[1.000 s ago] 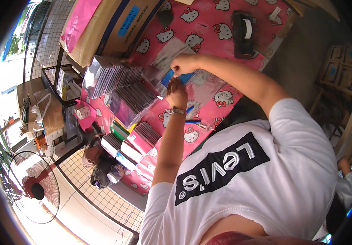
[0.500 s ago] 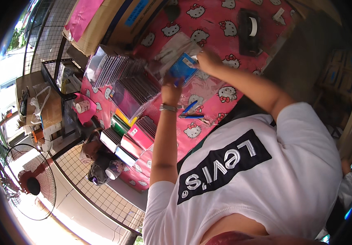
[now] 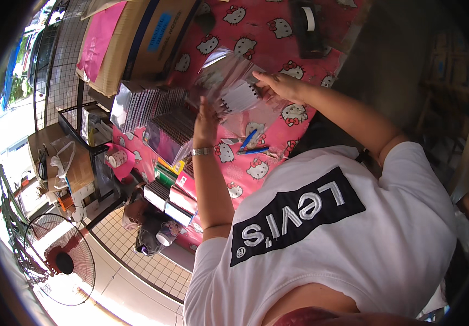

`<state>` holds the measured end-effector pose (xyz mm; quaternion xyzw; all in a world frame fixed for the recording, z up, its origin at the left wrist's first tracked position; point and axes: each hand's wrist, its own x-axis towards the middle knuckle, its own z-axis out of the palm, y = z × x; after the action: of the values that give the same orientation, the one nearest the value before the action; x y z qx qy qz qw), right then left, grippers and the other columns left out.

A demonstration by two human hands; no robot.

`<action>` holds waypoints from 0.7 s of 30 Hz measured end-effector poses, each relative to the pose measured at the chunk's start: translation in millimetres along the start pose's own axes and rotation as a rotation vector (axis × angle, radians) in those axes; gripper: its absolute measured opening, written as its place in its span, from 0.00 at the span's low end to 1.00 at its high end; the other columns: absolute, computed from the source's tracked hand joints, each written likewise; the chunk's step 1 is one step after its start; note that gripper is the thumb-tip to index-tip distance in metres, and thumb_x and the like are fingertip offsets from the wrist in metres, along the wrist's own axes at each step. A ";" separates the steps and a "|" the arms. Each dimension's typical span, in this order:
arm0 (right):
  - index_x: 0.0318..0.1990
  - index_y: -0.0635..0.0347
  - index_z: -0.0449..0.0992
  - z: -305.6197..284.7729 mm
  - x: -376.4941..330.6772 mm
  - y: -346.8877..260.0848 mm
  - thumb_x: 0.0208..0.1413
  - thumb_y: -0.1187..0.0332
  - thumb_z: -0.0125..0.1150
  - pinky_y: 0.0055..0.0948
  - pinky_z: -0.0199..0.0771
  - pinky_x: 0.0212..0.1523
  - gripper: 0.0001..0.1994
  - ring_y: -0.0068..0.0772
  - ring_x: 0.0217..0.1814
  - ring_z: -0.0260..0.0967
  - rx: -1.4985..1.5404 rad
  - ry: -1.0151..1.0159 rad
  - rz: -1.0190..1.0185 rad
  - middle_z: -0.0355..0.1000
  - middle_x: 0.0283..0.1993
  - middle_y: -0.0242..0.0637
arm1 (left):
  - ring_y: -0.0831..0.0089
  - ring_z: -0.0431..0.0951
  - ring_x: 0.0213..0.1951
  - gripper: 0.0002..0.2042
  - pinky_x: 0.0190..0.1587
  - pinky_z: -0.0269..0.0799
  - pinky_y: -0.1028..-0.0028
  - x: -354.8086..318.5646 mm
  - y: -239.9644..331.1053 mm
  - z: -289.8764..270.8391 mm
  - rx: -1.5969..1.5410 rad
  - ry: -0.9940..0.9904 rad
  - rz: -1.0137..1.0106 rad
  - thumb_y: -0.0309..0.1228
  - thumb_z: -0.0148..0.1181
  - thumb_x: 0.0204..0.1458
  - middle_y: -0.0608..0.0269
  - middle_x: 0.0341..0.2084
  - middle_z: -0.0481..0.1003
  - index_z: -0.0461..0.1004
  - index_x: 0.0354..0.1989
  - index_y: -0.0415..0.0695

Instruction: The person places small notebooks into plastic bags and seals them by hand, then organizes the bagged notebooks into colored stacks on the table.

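Note:
Between my hands lies a small spiral notebook (image 3: 240, 96), white side up, its dark coil running along its short ends. Clear plastic bags (image 3: 221, 68) lie around and beyond it, glossy and crumpled. My left hand (image 3: 206, 119) is at the notebook's left, fingers closed on the edge of the plastic. At the right, my right hand (image 3: 284, 87) pinches the plastic beside the notebook with its thumb on top; its other fingers are partly hidden. Two blue pens (image 3: 253, 150) rest nearer to me on the pink cartoon-print tablecloth (image 3: 234, 190).
Rows of spiral notebooks (image 3: 155, 106) stand left of my left hand, with smaller notebook stacks (image 3: 172, 198) nearer. A cardboard box (image 3: 142, 43) is at the far left, a black tape dispenser (image 3: 306, 32) at the far right. A paper cup (image 3: 117, 158) and a fan (image 3: 63, 261) are further left.
The notebook showed a blue cover and now shows a white side. My hands have moved apart, the left one leftward. The whole view has shifted slightly.

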<state>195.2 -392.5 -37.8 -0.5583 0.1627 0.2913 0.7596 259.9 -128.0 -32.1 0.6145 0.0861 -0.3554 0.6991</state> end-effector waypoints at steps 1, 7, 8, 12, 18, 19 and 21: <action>0.58 0.63 0.67 -3.3 6.0 4.6 0.60 0.41 0.45 0.33 0.72 0.45 0.33 0.27 0.41 0.68 0.005 -0.036 0.012 0.70 0.45 0.34 | 0.70 0.73 0.43 0.25 0.46 0.68 0.68 4.3 -26.9 -25.4 0.020 -0.004 -0.006 0.50 0.42 0.61 0.59 0.45 0.73 0.67 0.55 0.43; 0.60 0.50 0.67 -38.8 30.2 2.2 0.58 0.58 0.58 0.34 0.68 0.54 0.23 0.32 0.47 0.68 -0.519 -0.126 -0.398 0.70 0.46 0.37 | 0.71 0.72 0.47 0.20 0.53 0.63 0.70 21.7 -38.9 10.4 -0.236 -0.193 0.217 0.36 0.52 0.56 0.61 0.48 0.72 0.67 0.55 0.43; 0.60 0.50 0.68 -40.6 41.9 5.3 0.57 0.58 0.59 0.35 0.67 0.55 0.23 0.32 0.48 0.68 -0.617 -0.158 -0.560 0.70 0.46 0.37 | 0.72 0.71 0.48 0.20 0.54 0.62 0.70 29.7 -44.2 11.2 -0.233 -0.234 0.209 0.36 0.53 0.55 0.61 0.48 0.72 0.67 0.55 0.43; 0.62 0.53 0.66 -16.2 86.3 -8.8 0.52 0.59 0.65 0.31 0.66 0.53 0.29 0.30 0.49 0.66 -0.737 -0.440 -0.394 0.68 0.50 0.38 | 0.71 0.66 0.55 0.24 0.57 0.60 0.69 52.0 -60.0 -28.0 0.101 -0.216 0.164 0.37 0.56 0.54 0.61 0.56 0.66 0.65 0.58 0.43; 0.61 0.59 0.66 -28.4 70.8 -10.9 0.48 0.62 0.68 0.27 0.66 0.48 0.32 0.27 0.46 0.66 -0.323 -0.265 -0.286 0.70 0.45 0.33 | 0.69 0.68 0.54 0.25 0.59 0.59 0.69 37.6 -25.4 8.7 -0.247 -0.128 0.239 0.35 0.61 0.51 0.62 0.48 0.72 0.66 0.58 0.40; 0.59 0.61 0.68 -39.5 71.4 -13.0 0.48 0.64 0.68 0.26 0.66 0.49 0.30 0.24 0.47 0.66 -0.322 -0.306 -0.163 0.71 0.43 0.32 | 0.69 0.69 0.52 0.25 0.59 0.59 0.68 36.4 -27.3 12.3 -0.245 -0.100 0.166 0.35 0.62 0.50 0.61 0.46 0.73 0.67 0.57 0.39; 0.58 0.61 0.69 -24.0 82.0 -10.3 0.48 0.64 0.67 0.25 0.66 0.48 0.28 0.23 0.45 0.67 -0.387 -0.416 -0.200 0.72 0.42 0.32 | 0.68 0.69 0.53 0.25 0.59 0.59 0.68 37.6 -42.4 -4.6 -0.185 -0.215 0.110 0.33 0.61 0.50 0.60 0.47 0.73 0.67 0.56 0.39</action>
<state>267.2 -395.9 -84.8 -0.6343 -0.1110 0.3486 0.6810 263.4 -138.1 -88.0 0.5096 0.0096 -0.3708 0.7763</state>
